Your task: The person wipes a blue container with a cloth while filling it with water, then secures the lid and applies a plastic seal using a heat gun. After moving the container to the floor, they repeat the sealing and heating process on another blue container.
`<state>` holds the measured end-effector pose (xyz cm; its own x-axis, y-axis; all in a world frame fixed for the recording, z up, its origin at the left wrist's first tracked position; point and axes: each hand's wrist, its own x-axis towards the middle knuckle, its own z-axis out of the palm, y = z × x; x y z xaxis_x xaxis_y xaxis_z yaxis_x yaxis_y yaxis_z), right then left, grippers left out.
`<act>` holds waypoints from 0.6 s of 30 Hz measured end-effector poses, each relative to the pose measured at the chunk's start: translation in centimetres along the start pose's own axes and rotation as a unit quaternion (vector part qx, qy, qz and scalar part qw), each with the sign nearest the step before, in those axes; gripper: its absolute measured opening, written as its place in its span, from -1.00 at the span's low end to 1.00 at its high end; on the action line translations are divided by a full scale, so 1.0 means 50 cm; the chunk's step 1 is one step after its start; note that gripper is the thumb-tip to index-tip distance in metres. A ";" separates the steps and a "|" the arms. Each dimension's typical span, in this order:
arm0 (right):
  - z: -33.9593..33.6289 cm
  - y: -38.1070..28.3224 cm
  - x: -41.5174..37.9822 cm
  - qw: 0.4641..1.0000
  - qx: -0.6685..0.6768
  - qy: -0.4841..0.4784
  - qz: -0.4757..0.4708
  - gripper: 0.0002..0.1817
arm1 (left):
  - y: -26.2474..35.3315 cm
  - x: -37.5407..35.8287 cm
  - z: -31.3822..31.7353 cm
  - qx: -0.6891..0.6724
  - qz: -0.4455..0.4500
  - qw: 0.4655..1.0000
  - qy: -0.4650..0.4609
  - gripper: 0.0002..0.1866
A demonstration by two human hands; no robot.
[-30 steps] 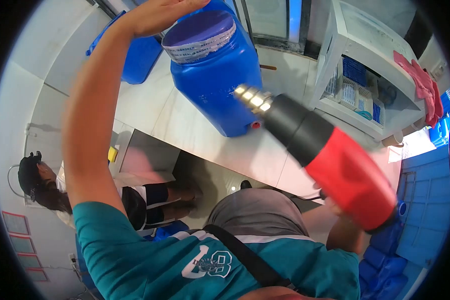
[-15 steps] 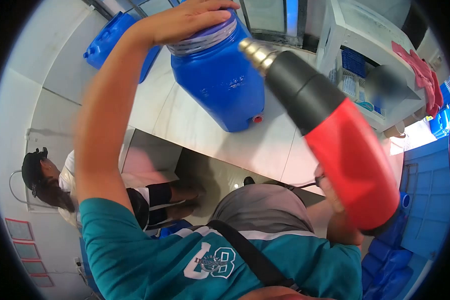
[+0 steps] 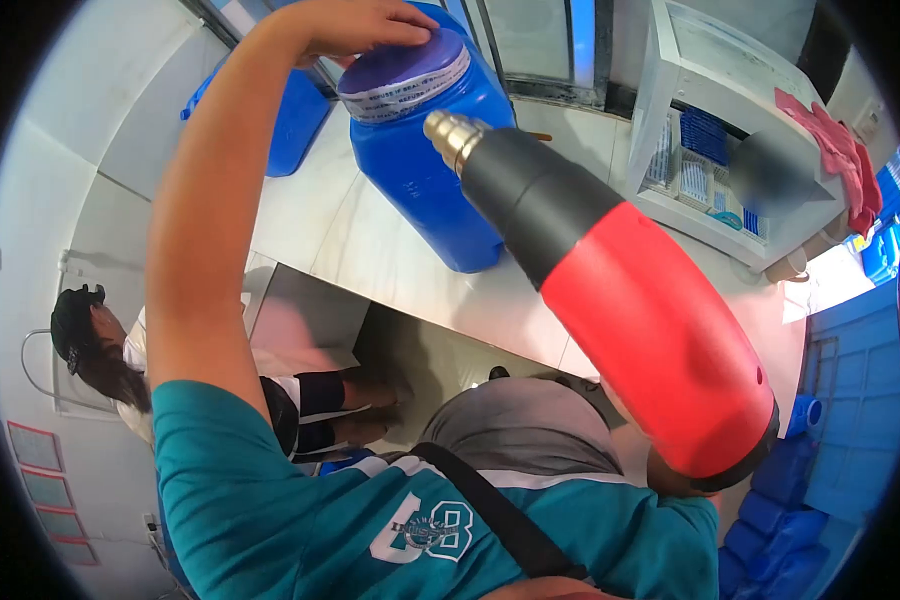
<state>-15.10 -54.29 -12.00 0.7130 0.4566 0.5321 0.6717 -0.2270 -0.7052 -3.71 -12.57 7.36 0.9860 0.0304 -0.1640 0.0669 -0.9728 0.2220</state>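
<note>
The left hand (image 3: 355, 25) rests palm-down on the far rim of the purple cap (image 3: 402, 62) of a blue plastic drum (image 3: 425, 160), fingers spread flat over the lid rather than curled around it; the top of the hand runs close to the edge of view. The drum stands upright on a pale counter (image 3: 370, 250), its cap ringed by a printed seal band (image 3: 410, 88) whose lettering is too blurred to read. A red and black heat gun (image 3: 610, 290) fills the right of the view, its metal nozzle (image 3: 452, 135) held just beside the seal band, near the drum's shoulder. The right hand is almost wholly hidden behind the gun's red body, so its grip cannot be told. A white shelf unit (image 3: 715, 140) stands on the counter at the right, with pink cloth (image 3: 840, 160) lying on top. Another person (image 3: 120, 360) sits low at the left, partly cut off by the left arm.
</note>
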 end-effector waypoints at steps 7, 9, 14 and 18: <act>0.008 -0.004 0.013 1.000 -0.005 -0.008 -0.002 -0.67 | -0.048 0.005 -0.019 -0.042 -0.008 0.999 -0.011 -0.47; 0.007 -0.004 0.019 1.000 -0.002 -0.011 -0.001 -0.67 | -0.063 0.025 -0.001 -0.030 0.263 0.958 0.113 -0.49; 0.016 -0.002 0.009 1.000 0.000 -0.017 0.000 -0.67 | -0.005 0.000 0.096 -0.087 0.243 0.964 0.059 -0.45; 0.009 -0.004 0.007 1.000 0.010 -0.018 -0.002 -0.67 | -0.001 0.013 0.096 -0.056 0.140 0.982 0.118 -0.42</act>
<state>-15.10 -53.71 -11.88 0.7020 0.4880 0.5187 0.6705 -0.2073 -0.7124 -3.81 -13.63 2.63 0.9753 -0.1689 0.1424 -0.2079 -0.9198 0.3328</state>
